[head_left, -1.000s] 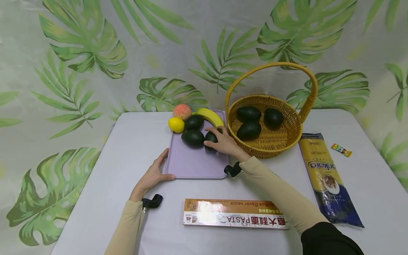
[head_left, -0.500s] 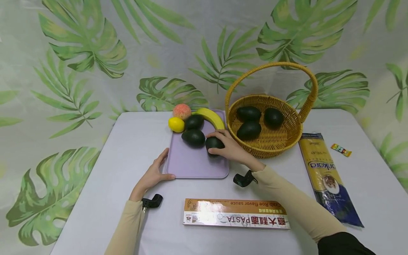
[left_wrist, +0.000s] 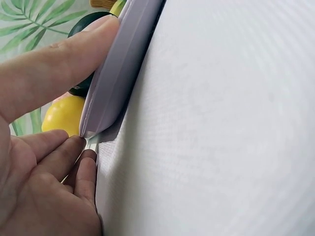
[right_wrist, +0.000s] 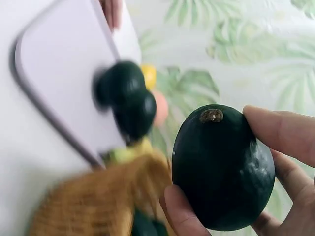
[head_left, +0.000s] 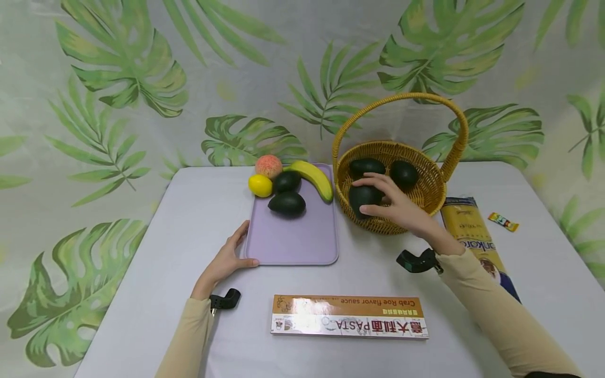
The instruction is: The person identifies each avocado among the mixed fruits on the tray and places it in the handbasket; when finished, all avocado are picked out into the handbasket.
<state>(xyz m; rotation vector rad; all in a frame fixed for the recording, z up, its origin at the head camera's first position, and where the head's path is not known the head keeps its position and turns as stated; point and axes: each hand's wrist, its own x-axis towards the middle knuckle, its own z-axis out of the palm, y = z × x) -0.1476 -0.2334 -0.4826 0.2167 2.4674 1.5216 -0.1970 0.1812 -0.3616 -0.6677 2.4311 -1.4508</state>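
In my right hand (head_left: pixel 402 207) I hold a dark green avocado (head_left: pixel 363 202) over the left part of a wicker basket (head_left: pixel 383 226). The right wrist view shows its stem end, with thumb and fingers gripping this avocado (right_wrist: pixel 224 172) from both sides. Two avocados show inside the basket, one at the back left (head_left: pixel 366 166) and one farther right (head_left: pixel 404 174); the held avocado hides what lies beneath. My left hand (head_left: pixel 227 260) rests at the near left corner of a lilac tray (head_left: pixel 293 239), its straight thumb on the rim. Two avocados (head_left: pixel 287 203) lie on the tray.
At the tray's back are a banana (head_left: pixel 312 177), a yellow lemon (head_left: pixel 260 185) and a peach-like fruit (head_left: pixel 269 166). A pasta box (head_left: pixel 350 316) lies in front. Right of the basket lie a pasta bag (head_left: pixel 465 223) and a small wrapped bar (head_left: pixel 503 221). The basket's tall handle (head_left: pixel 456 149) arches above it.
My right hand has lifted an avocado off the tray beside the banana and carried it right, over the basket. The left hand has stayed at the tray corner.
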